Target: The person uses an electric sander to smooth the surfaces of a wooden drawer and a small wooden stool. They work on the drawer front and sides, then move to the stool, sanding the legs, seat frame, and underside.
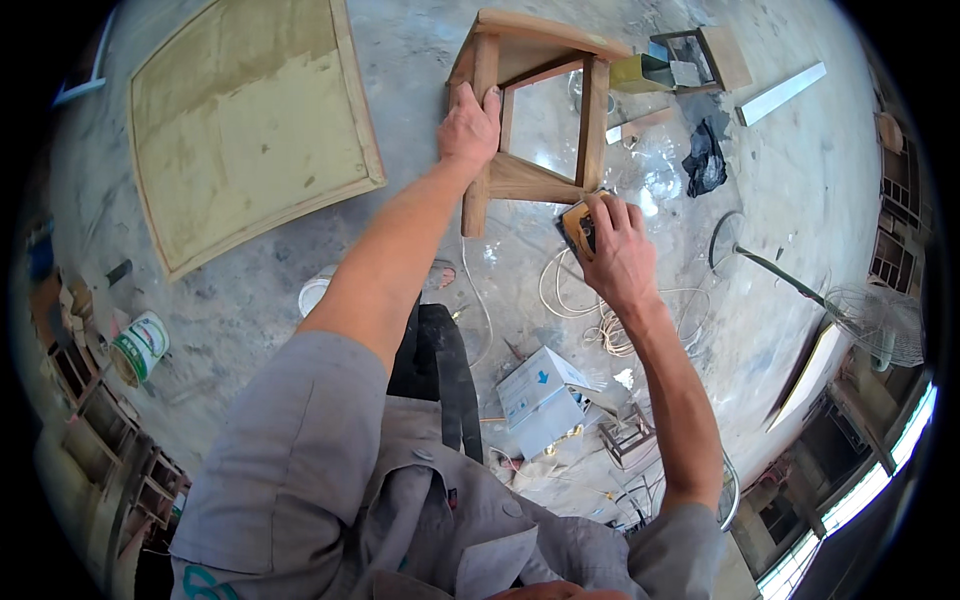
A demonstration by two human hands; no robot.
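A bare wooden stool [532,178] is tilted on its side in front of me, its legs and crossbars toward me. My left hand [469,128] is closed around one of its legs, fingers wrapped over the wood. In my right hand [619,248] is a yellow and black palm sander [578,229], gripped from above. The sander is at the lower end of the stool's right leg; whether its pad touches the wood is hidden.
At the left lies a large pale panel [250,140] with a wooden frame. Coiled cable [612,335] and a white-blue box [540,395] lie on the floor nearer me. A standing fan [875,325] is at the right, a paint bucket [140,347] at the far left.
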